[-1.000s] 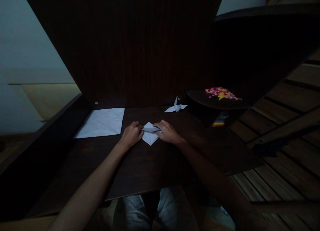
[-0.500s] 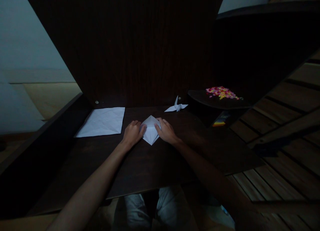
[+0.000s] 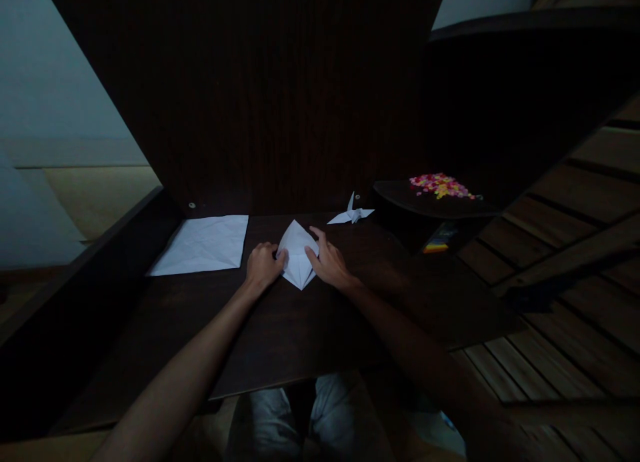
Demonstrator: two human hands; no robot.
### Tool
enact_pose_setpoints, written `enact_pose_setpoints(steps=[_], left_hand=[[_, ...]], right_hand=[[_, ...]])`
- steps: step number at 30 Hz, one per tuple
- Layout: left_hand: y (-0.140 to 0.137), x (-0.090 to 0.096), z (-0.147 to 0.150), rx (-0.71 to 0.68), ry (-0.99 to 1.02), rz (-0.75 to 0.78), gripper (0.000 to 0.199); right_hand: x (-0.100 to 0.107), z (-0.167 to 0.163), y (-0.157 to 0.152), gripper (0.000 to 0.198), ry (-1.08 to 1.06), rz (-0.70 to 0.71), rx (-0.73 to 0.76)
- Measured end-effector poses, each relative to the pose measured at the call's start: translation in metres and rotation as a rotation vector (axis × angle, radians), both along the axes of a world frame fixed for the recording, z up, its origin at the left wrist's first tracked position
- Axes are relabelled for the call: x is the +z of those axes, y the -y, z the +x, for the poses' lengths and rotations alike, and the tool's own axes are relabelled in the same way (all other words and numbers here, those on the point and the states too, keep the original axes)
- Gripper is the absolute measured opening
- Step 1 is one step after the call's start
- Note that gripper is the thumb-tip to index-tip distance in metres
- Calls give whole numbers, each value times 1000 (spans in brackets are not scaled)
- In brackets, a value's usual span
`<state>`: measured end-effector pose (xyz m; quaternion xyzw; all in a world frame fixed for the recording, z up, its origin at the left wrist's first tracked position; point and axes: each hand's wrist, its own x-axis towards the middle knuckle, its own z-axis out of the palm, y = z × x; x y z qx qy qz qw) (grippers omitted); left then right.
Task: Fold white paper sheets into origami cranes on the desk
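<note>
A white sheet of origami paper (image 3: 299, 252), folded into a kite-like shape with creases, lies on the dark desk between my hands. My left hand (image 3: 264, 263) grips its left edge, thumb on top and the other fingers curled. On the right edge, my right hand (image 3: 327, 259) pinches the paper with the thumb on top, while one finger stretches out past it. Behind and to the right stands a folded white paper crane (image 3: 352, 215) with its wings spread.
A flat creased white sheet (image 3: 203, 245) lies to the left on the desk (image 3: 280, 342). On a small corner shelf (image 3: 395, 199) at right sits a heap of small pink, red and yellow pieces (image 3: 440, 185). A dark panel (image 3: 280, 102) rises behind the desk.
The upper flap of the folded paper has lifted and opened wider, its tip now farther back. One finger of my right hand has stretched away from the paper.
</note>
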<state>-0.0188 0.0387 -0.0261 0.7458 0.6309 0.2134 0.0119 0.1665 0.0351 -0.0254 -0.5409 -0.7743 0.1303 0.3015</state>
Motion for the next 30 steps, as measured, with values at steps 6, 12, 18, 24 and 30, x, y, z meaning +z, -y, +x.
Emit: enact_pose_setpoints(steps=[6,12,18,24,30], left_hand=[[1,2,3,25,-3,-1,32],[2,0,3,27,16,23,29],[3,-2,4,-15,45,64,27],[5,-4,6,-119,117,129,36],[6,-5,3,-236,170,122,44]], right_hand=[[4,1,3,43,215,87,145],[6,0,6,38,317,81,145],[1,0,2,41,296,51,143],[-2,-1,-1,40,294,35,137],[-2,-1,-2,39,260,16,142]])
